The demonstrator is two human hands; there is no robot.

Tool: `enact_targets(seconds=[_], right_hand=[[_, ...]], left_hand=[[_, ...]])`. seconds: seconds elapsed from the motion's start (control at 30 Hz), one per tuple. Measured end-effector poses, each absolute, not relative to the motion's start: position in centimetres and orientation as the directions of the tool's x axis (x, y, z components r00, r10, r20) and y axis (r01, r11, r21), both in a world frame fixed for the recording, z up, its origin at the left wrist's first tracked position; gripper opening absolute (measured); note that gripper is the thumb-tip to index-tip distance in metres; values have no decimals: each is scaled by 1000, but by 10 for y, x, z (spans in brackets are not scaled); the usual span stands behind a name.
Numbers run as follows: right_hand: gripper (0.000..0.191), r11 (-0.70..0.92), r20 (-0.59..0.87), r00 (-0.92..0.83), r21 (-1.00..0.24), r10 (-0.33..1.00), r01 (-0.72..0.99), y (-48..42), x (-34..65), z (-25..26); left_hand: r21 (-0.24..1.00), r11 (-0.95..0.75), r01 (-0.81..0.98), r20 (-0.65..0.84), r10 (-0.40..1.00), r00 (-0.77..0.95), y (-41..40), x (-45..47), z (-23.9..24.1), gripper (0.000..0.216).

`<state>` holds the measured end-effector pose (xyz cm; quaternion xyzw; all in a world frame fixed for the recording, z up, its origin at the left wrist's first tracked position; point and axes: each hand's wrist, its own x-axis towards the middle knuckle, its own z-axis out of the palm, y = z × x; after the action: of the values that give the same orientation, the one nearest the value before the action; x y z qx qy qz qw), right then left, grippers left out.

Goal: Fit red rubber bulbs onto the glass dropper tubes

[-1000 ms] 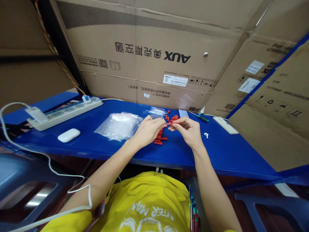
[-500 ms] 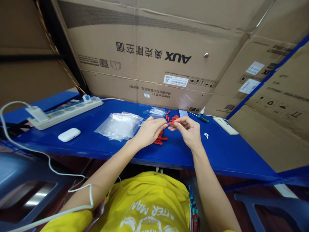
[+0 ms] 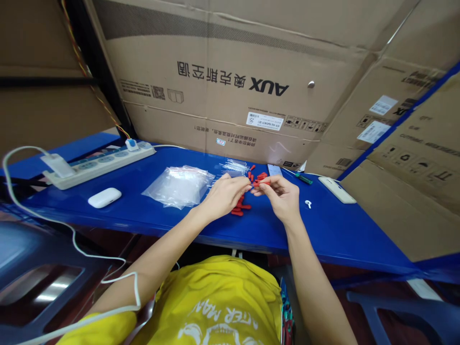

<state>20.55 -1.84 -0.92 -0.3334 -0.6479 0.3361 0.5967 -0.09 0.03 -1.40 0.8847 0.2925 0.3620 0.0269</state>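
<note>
Two bare hands meet above the table. The right hand (image 3: 285, 194) pinches one red rubber bulb (image 3: 264, 183) between thumb and fingers. The left hand (image 3: 223, 194) has its fingertips drawn together at the bulb's near end; whether they grip anything is too small to tell.

More loose red bulbs (image 3: 237, 212) lie beneath and beyond the hands: one apart at the far side, two short ones just below it, a small cluster by the right fingers and a larger one beside the left hand, both partly covered, so no full count is possible. Thin clear tubes (image 3: 234, 166), too many and too fine to count, lie beyond the left hand, which hides some of them. One pile of clear plastic bags (image 3: 179, 187) lies to its left.

Also around are one white earbud case (image 3: 104, 197), one loose earbud (image 3: 308, 204), one green-handled screwdriver (image 3: 304, 178), one cream phone-like slab (image 3: 337, 190) and one phone (image 3: 275, 170), partly behind the right hand. One power strip (image 3: 108, 164) carries two plugs; a white cable (image 3: 74, 239) crosses the left forearm.

The table (image 3: 283, 235) is glossy blue, backed by an upside-down AUX carton (image 3: 223, 52).
</note>
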Motion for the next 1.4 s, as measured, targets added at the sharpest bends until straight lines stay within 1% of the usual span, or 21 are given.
enact_targets(seconds=[0.27,0.6,0.77,1.0,1.1,1.27,1.4], right_hand=[[31,533,531,-76,-846,844,6,-19,207,-6],[32,511,504,-122,-859,855,30,-17,210,-8],[28,508,504,-111,-862,857,9,-15,214,-6],[28,502,498,-91,-864,863,40,-13,221,-4],[28,501,498,-66,-864,865,43,-12,221,-5],[27,501,499,-61,-865,864,28,-13,221,-6],[26,511,508,-77,-859,858,31,-14,220,-7]], left_hand=[[221,-833,508,637,518,571,1,-2,-14,38],[227,-821,525,621,537,571,2,-3,-16,39],[221,-814,537,626,541,562,0,-2,-12,41],[233,-792,564,642,561,523,2,-4,-11,32],[245,-801,547,620,563,546,4,-5,-13,34],[216,-800,560,599,562,571,5,-6,-14,41],[200,-807,556,600,550,582,5,-8,-13,42]])
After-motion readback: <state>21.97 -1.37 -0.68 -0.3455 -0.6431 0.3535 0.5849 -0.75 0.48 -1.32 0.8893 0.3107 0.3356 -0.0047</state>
